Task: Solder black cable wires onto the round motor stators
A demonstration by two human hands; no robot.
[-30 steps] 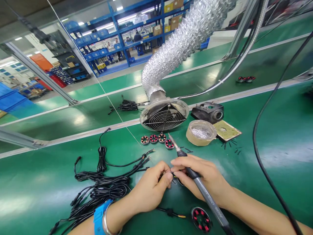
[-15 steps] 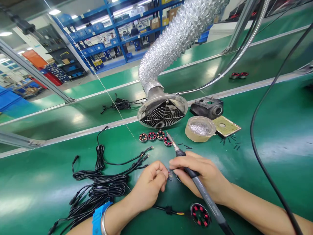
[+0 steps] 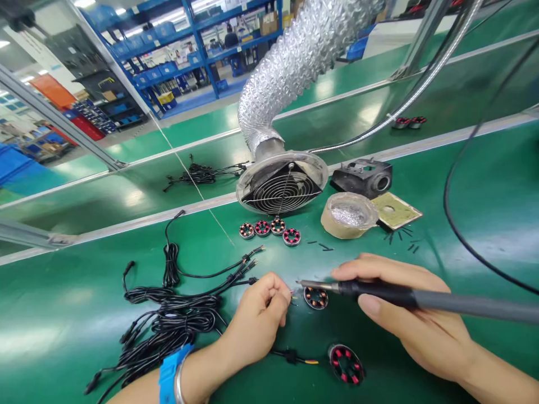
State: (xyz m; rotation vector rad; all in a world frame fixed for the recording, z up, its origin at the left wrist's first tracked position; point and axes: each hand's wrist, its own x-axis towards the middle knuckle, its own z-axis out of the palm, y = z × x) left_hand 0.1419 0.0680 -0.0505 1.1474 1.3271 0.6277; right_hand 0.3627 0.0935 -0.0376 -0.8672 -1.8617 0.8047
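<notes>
My left hand [image 3: 263, 308] is closed in a pinch on thin wires [image 3: 293, 295], whose fine coloured ends poke out past the fingertips. My right hand [image 3: 412, 314] grips a soldering iron [image 3: 379, 293] like a pen, its tip pointing left toward those wires. Just below the tip lies a small round motor stator [image 3: 315, 298] with copper-coloured coils. Nearer me rests a stator with red coils [image 3: 346, 365]. Beside it, a black cable [image 3: 290, 356] with bare yellow and red leads runs out from under my left wrist.
Bundled black cables [image 3: 172, 314] cover the left of the green bench. Several stators [image 3: 261, 228] sit below a fume extractor [image 3: 282, 191] with a foil duct. Behind my right hand stand a round tub [image 3: 349, 216], a yellow sponge tray [image 3: 396, 211] and a black holder [image 3: 362, 177].
My right hand has moved right, away from my left fingers, and the soldering iron has swung from pointing up and away to pointing left. The copper-coil stator now shows. My left hand stays in place.
</notes>
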